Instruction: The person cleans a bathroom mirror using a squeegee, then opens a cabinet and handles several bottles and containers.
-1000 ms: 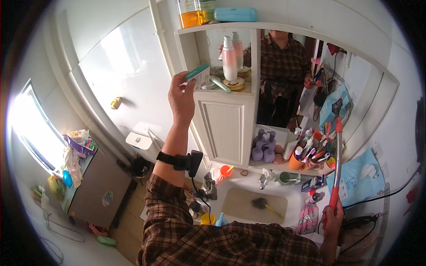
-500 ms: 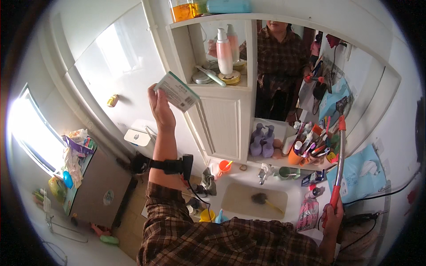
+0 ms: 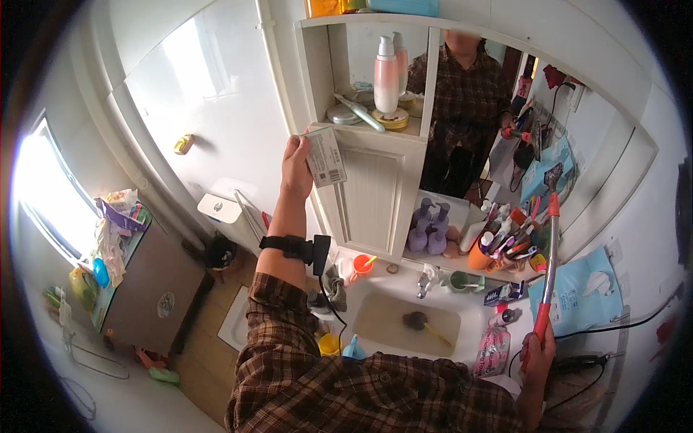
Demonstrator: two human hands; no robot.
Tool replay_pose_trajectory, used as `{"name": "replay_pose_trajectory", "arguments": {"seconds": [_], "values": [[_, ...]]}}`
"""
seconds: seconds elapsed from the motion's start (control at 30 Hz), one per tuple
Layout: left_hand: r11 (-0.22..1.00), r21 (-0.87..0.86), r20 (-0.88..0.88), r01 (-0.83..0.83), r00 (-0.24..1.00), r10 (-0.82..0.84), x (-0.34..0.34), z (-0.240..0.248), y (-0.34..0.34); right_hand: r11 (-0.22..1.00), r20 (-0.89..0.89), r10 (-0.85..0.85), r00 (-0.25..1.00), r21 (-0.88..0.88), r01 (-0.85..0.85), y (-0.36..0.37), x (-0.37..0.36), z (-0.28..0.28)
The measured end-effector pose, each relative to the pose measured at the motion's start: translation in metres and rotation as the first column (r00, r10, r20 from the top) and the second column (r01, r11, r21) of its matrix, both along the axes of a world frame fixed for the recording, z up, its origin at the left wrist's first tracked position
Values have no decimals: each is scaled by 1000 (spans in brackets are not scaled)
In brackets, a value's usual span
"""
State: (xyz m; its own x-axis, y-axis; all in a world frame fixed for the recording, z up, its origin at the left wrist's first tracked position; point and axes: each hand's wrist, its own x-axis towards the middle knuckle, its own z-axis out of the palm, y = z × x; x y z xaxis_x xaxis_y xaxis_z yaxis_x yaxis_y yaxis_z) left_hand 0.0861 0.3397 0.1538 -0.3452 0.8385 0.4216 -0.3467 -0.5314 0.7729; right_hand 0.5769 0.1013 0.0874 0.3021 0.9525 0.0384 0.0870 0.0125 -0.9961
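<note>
My left hand (image 3: 295,169) is raised in front of the wall cabinet and grips a flat white box (image 3: 330,154) with green edges and small print. The box is in front of the top of the white cabinet door (image 3: 379,191), just below the open shelf. At the right, my right hand (image 3: 537,353) is wrapped round the lower red grip of a long rod-like tool (image 3: 551,274). The tool has a metal shaft, a red upper collar and a dark head beside the mirror (image 3: 465,123). Whether that head is a brush or a scraper I cannot tell.
A pink-and-white pump bottle (image 3: 385,79) and round tins stand on the shelf. Below are purple pump bottles (image 3: 427,229) and an orange cup (image 3: 479,257) of toothbrushes. The sink (image 3: 465,335) holds murky water and a yellow-handled brush (image 3: 433,330). A blue bag (image 3: 577,292) hangs right.
My left hand has moved right and slightly down with the box, which now stands more upright against the cabinet. The view has shifted a little. My right hand keeps its hold on the tool.
</note>
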Motion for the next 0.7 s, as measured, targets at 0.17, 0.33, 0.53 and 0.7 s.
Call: {"name": "replay_pose_trajectory", "arguments": {"seconds": [0.17,0.33,0.53,0.7], "values": [[999,10,-14,-35,999,35,5,-8,2,1000,-27,8,1000,-30,-9,4,-1,3],[991,91,29,-99,995,97,24,-4,-7,1000,-12,15,1000,-22,-16,4,0,4],[907,-27,-572,-419,751,330,112,-15,-37,1000,-56,19,998,15,-18,-3,7,-2],[895,424,-876,141,-186,444,175,-2,-32,997,-23,-71,997,-29,71,-8,15,-9]]}}
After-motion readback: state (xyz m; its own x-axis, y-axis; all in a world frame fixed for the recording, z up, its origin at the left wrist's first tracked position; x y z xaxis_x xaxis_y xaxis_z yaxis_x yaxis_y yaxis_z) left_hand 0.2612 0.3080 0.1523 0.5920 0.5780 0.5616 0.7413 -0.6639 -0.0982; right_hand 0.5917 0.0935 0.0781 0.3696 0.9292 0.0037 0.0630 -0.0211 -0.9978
